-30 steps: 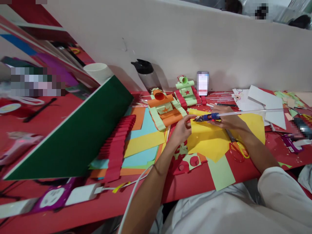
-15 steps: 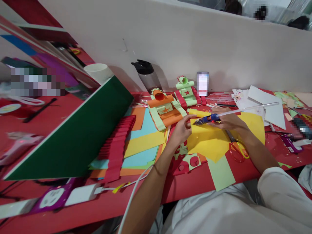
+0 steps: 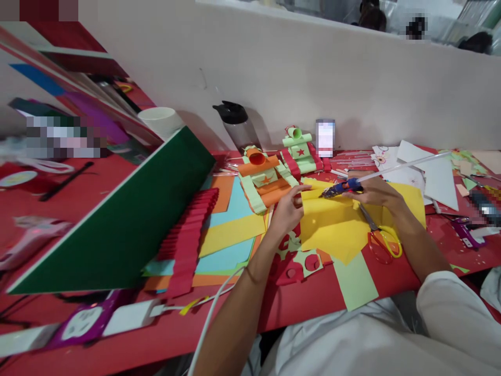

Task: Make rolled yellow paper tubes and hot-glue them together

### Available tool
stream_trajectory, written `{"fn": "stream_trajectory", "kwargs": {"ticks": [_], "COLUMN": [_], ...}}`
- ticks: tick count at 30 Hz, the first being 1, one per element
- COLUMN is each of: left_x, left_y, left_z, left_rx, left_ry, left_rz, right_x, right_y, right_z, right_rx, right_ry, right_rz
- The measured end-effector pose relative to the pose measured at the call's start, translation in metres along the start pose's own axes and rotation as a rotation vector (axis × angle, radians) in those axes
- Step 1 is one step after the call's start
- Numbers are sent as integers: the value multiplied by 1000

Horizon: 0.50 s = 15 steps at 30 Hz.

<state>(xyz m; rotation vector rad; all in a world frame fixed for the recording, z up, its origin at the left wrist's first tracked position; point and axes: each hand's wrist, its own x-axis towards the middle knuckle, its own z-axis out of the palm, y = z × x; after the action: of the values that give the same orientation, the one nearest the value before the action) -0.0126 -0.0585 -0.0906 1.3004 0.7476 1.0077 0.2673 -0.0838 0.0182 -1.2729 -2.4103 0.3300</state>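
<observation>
My left hand (image 3: 288, 210) is closed on the left end of a yellow paper sheet (image 3: 332, 235), thumb and fingers at its rolled upper edge. In my right hand (image 3: 376, 189) is a blue glue gun (image 3: 342, 187), a long clear glue stick poking out of its back. Its nozzle points left, close over the sheet's upper edge; whether it touches is too small to tell. Scissors (image 3: 381, 240) with red and yellow handles lie below my right wrist. Behind my left hand stand an orange and green paper model (image 3: 266, 177) and a green and red one (image 3: 300, 149).
A green board (image 3: 117, 219) leans at the left beside pleated red paper (image 3: 188, 235) and coloured sheets. A black-lidded bottle (image 3: 238, 125) and a lit phone (image 3: 325, 138) stand by the white wall. A white cable (image 3: 213, 308) crosses near my left forearm. Cut scraps (image 3: 301, 265) lie in front.
The glue gun has moved a little to the right along the upper edge of the yellow paper. My left hand keeps its place at the sheet's left end. The view has tilted slightly.
</observation>
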Motion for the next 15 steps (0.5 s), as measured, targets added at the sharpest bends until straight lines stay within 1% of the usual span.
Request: {"fn": "stream_trajectory", "kwargs": {"ticks": [4, 8, 10, 15], "left_x": [-1, -5, -7, -8], "left_y": [2, 8, 10, 11], "left_z": [1, 4, 5, 7], "left_rx": [12, 51, 72, 62], "left_ry": [-12, -16, -7, -2], "left_rz": [10, 21, 17, 10], "right_x": [0, 2, 3, 4], "right_y": [1, -7, -14, -25], "right_z": [-1, 2, 3, 2], "right_rx": [-7, -29, -65, -147], "right_ry": [7, 28, 27, -14], "right_rz": [-91, -155, -163, -123]}}
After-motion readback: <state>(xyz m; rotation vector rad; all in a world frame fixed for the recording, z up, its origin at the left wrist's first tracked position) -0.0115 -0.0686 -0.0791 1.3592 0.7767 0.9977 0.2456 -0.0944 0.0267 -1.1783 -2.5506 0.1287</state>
